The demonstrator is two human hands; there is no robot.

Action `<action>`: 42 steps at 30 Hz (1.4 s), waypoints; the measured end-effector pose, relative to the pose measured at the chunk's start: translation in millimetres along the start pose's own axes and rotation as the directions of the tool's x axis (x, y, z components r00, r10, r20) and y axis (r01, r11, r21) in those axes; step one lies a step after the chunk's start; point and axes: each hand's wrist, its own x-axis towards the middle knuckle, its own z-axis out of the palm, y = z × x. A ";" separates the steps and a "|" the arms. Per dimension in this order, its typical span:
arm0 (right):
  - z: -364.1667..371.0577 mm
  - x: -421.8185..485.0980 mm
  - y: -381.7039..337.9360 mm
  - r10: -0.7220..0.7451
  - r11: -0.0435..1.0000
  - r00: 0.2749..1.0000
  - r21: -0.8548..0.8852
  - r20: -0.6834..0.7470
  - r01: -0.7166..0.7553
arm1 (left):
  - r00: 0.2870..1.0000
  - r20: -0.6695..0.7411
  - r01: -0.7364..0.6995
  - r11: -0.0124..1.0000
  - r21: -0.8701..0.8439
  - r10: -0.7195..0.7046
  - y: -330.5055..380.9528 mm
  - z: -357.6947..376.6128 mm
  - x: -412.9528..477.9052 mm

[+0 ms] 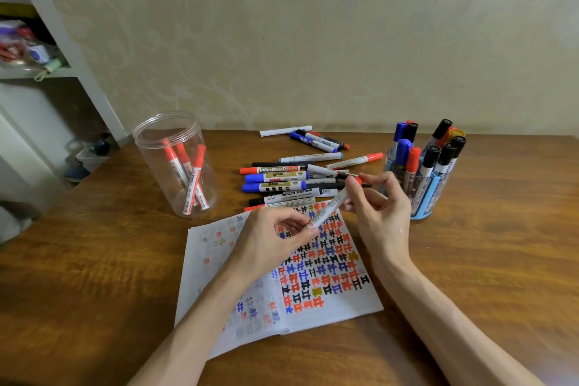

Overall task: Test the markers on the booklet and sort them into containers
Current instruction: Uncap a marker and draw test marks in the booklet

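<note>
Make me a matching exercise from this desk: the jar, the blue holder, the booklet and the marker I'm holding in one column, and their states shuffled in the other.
Things
1. clear jar
2. blue holder
3. booklet
4. red-capped marker

States
A. pinched between left hand and right hand
B. holds three red markers
C. packed with upright markers of mixed colours
D. lies open, covered in coloured marks

Pairs: 1-B, 2-C, 3-D, 4-A

Red-capped marker (330,206) tilted above open booklet (344,312)
</note>
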 end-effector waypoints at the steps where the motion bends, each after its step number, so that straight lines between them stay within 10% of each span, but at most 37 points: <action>1: 0.3 0.4 1.6 0.014 1.000 1.000 -0.001 -0.001 -0.014 | 1.000 -0.009 -0.007 1.000 0.007 0.007 -1.5 0.1 0.6; 10: 13.2 -12.0 -3.3 0.110 0.991 0.983 0.053 0.143 -0.119 | 1.000 -0.018 -0.005 0.999 -0.035 0.004 -1.7 2.1 4.9; 15: 15.3 -19.1 0.3 0.100 0.976 0.932 -0.218 0.348 -0.023 | 0.998 -0.051 -0.039 0.998 0.040 0.041 -6.8 -1.1 4.0; 42: -50.2 -73.8 -15.5 0.220 0.946 0.877 -0.314 0.428 -0.084 | 0.984 0.159 -0.114 0.963 0.243 0.076 -24.0 -6.4 -19.8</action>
